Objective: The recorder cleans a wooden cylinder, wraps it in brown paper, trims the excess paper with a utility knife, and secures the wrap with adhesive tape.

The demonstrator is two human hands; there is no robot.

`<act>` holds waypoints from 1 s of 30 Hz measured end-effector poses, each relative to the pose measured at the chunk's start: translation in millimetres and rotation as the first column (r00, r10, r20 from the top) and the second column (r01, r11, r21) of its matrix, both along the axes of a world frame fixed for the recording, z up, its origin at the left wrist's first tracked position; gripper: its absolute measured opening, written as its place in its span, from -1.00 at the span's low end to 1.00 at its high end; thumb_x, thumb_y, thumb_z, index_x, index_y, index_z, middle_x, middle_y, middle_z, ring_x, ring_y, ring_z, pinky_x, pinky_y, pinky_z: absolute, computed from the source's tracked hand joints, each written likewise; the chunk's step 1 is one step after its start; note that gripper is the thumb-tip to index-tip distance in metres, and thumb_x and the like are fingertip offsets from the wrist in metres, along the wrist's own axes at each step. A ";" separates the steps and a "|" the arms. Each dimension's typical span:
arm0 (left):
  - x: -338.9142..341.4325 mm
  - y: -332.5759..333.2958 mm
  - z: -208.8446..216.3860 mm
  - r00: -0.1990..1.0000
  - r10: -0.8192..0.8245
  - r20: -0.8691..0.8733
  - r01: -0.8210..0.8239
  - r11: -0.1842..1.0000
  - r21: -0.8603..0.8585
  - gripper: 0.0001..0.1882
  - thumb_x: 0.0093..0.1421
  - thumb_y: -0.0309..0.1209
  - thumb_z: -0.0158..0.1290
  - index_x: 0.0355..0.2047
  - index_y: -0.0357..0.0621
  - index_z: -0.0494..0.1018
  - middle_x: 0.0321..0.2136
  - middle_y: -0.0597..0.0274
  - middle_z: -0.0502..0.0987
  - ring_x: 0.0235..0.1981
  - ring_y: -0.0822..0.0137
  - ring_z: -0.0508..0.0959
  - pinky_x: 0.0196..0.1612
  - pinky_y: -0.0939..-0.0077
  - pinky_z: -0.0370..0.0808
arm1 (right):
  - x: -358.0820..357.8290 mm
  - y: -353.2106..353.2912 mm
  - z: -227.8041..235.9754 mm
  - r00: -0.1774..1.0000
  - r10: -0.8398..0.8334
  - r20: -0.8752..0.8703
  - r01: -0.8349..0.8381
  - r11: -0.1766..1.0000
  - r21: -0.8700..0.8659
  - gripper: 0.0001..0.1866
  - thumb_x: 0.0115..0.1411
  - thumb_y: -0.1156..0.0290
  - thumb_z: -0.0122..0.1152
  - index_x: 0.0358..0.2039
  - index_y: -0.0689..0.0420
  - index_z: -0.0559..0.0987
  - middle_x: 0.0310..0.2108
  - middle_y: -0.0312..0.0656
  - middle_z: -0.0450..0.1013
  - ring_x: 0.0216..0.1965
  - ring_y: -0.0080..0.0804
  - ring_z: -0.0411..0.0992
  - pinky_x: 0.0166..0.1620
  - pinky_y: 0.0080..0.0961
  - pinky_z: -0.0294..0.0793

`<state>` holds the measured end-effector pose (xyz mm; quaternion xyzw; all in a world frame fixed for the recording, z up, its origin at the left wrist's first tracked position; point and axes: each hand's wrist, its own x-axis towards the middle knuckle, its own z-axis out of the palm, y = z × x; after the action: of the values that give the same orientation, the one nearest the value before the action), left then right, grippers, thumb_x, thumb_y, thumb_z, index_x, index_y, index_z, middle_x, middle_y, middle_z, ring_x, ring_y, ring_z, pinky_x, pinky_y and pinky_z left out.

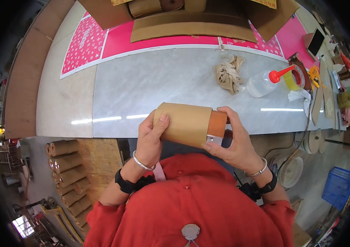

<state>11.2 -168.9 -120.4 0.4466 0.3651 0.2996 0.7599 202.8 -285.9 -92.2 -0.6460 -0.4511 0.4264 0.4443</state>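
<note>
A brown kraft paper sleeve [185,123] wraps round an orange-brown cylinder [217,123], held level just off the table's near edge. The cylinder's right end sticks out of the sleeve, with a small silvery label [214,139] on its lower side. My left hand [152,129] is closed round the sleeve's left end, thumb on top. At the other end my right hand [236,140] grips the cylinder between fingers above and thumb below. The thumb also touches the sleeve's lower right corner. What the cylinder is made of I cannot tell.
On the grey table [142,86] lie a crumpled beige cloth [228,75], a clear squeeze bottle [261,84] with red spout, and yellow tape [293,79]. An open carton [191,31] holding rolls stands at the far side. Several brown rolls [68,162] are stacked lower left.
</note>
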 end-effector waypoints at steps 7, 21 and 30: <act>-6.5 4.6 24.3 0.999 -0.021 -0.036 0.028 0.973 0.228 -0.57 0.29 -0.20 0.02 -0.01 -0.32 0.38 -0.17 0.24 0.51 -0.15 0.50 0.46 -0.06 0.55 0.40 | -3.4 -3.9 -5.5 0.958 -0.007 0.286 -0.089 0.942 0.322 -0.13 -0.12 0.24 0.48 0.13 0.20 0.19 -0.01 -0.01 0.24 0.00 -0.16 0.25 0.04 -0.31 0.30; -10.2 17.8 -13.4 0.992 0.113 0.063 -0.112 0.993 -0.025 -0.79 0.29 -0.29 0.01 -0.35 -0.18 0.45 -0.35 0.39 0.49 -0.28 0.54 0.39 -0.12 0.54 0.29 | -1.7 12.9 -44.2 0.991 0.037 0.128 -0.074 0.952 0.299 -0.12 -0.03 0.25 0.44 0.21 0.22 0.15 0.09 0.00 0.22 0.07 -0.20 0.29 0.08 -0.35 0.36; -22.9 6.0 2.5 0.995 0.092 0.047 -0.097 0.988 0.119 -0.76 0.30 -0.28 0.00 -0.29 -0.24 0.46 -0.37 0.39 0.48 -0.32 0.58 0.38 -0.19 0.60 0.31 | -6.9 22.6 -28.1 0.796 -0.026 -0.604 -0.051 0.993 -0.110 -0.08 0.10 0.18 0.34 0.25 0.24 -0.04 0.08 0.02 0.22 0.01 -0.34 0.35 -0.34 -0.57 0.55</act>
<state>-11.6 -162.8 -117.9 0.4680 0.3513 0.3662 0.7235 196.0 -263.3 -120.3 -0.4988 -0.2632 0.6396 0.5223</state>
